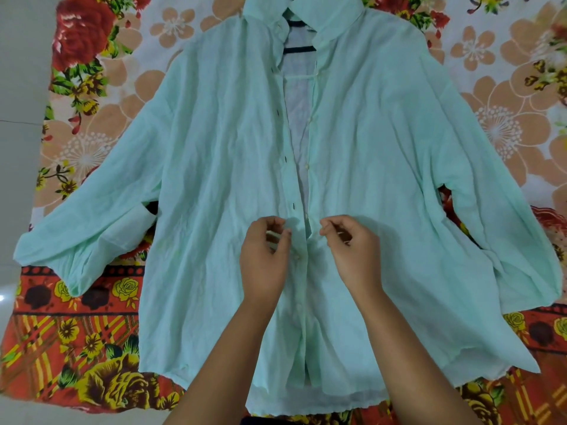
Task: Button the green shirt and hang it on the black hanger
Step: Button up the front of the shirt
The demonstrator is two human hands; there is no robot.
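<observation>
Green shirt (pixel 214 179) flat, upper front open, black hanger (pixel 299 50) inside

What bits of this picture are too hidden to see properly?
All in the head view:
- black hanger: only short bars show at the neck opening; the green shirt covers the rest.
- collar: its top is cut off by the upper edge.
- left hand and right hand: the curled fingers hide whether they pinch any cloth.
- hem: the forearms cover parts of it.

Left hand (pixel 265 265) and right hand (pixel 352 259), forearms (pixel 242 348) seemingly bare
</observation>
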